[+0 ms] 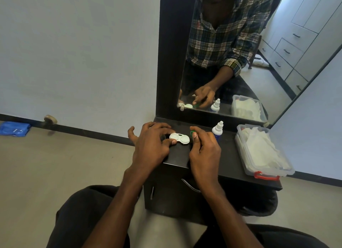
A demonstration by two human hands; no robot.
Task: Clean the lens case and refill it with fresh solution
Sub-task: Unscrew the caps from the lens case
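A white two-well lens case lies on the dark cabinet top. My left hand pinches the case's left end between thumb and fingers. My right hand is just right of the case and holds a small green cap at its fingertips. Both wells show white from above; whether a lid covers them I cannot tell. A white solution bottle with a blue label stands upright behind my right hand, its nozzle cap on.
A clear plastic box with a red latch holds white tissues at the cabinet's right end. A mirror stands behind the top. A blue cloth lies on the floor far left.
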